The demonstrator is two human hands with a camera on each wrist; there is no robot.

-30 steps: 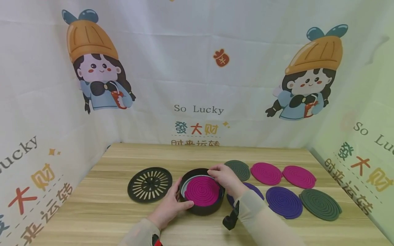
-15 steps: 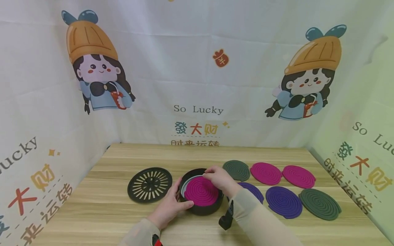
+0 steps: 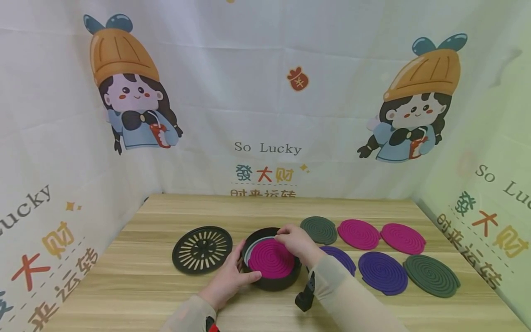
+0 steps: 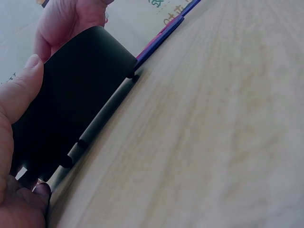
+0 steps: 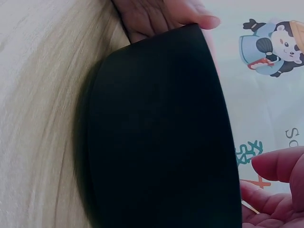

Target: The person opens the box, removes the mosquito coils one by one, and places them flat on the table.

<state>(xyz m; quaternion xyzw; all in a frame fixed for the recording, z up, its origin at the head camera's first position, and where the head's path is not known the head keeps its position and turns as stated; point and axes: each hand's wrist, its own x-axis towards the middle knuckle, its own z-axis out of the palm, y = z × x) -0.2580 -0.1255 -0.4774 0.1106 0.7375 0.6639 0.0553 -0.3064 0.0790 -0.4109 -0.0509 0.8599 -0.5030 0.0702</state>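
A round black mosquito coil holder (image 3: 274,282) stands on the table with a magenta mosquito coil (image 3: 271,258) lying inside. Silvery lining (image 3: 248,254) shows along the holder's left inner wall. My left hand (image 3: 232,276) grips the holder's left side, its thumb at the front rim. In the left wrist view, the left fingers (image 4: 28,202) wrap low round the black wall. My right hand (image 3: 295,240) reaches over the rim, fingertips bent down at the coil's far right edge. Whether they pinch the coil is hidden. In the right wrist view, the right thumb (image 5: 278,164) stands apart from the fingers.
A slotted black lid (image 3: 202,249) lies left of the holder. To the right lie more coils: green (image 3: 318,230), magenta (image 3: 358,234), another magenta (image 3: 403,238), purple (image 3: 382,273), another green (image 3: 431,275), and a purple coil (image 3: 341,259) partly behind the right sleeve. Printed cloth hangs around the table.
My right hand has shifted slightly left and down over the coil's edge, then nearly stopped. The left hand and the holder stay in place.
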